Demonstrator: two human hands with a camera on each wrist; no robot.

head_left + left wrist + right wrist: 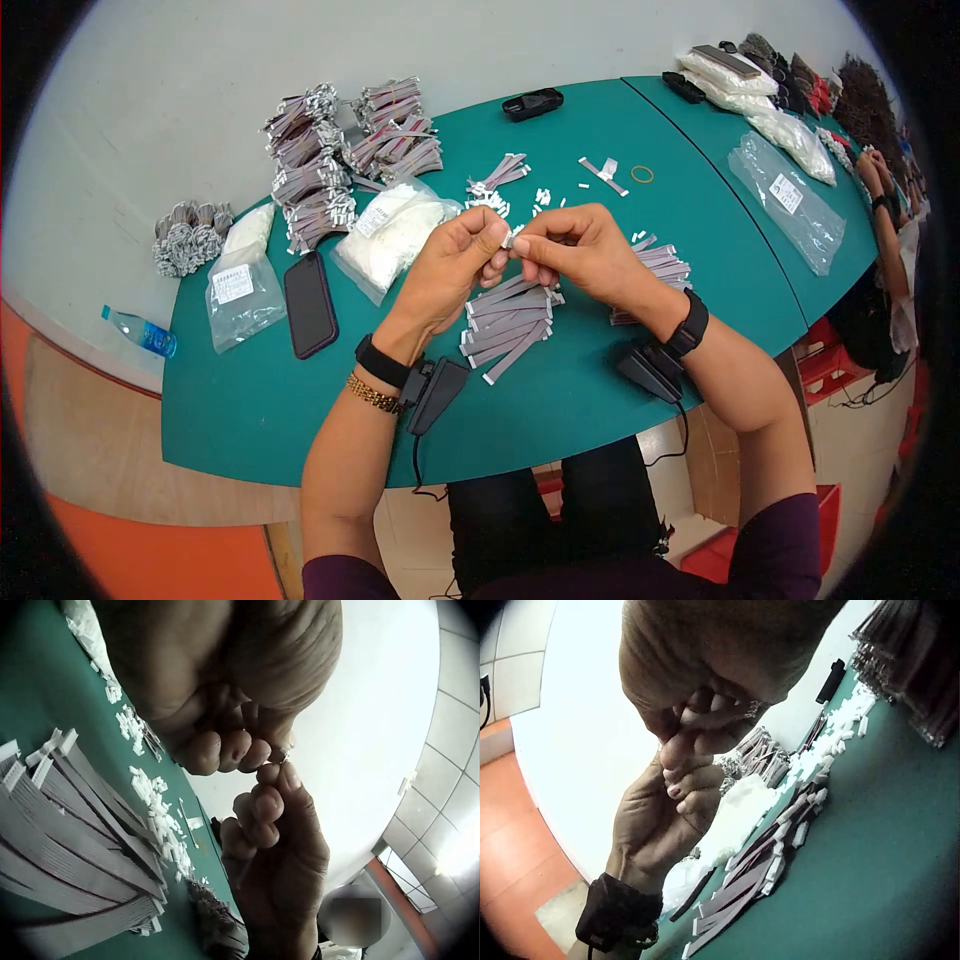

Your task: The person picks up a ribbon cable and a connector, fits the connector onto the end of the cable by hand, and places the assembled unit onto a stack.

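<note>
Both hands meet above the table, fingertips nearly touching. My left hand (455, 262) pinches a small white piece (508, 241) between thumb and fingers, and my right hand (590, 255) pinches at its other side. In the left wrist view the tiny piece (284, 757) shows between the fingertips of the left hand (217, 675) and right hand (281, 855); fingers hide most of it. The right wrist view hides it behind the fingers. Below the hands lies a fanned pile of grey ribbon cables (508, 325) with white end connectors.
Loose white connectors (161, 825) lie behind the cable pile. Around stand cable bundles (312, 170), a bag of white parts (390, 240), a phone (311, 305), a black object (533, 104) and more cables (660, 275) at the right. Another person's arm (885, 225) rests at the far right.
</note>
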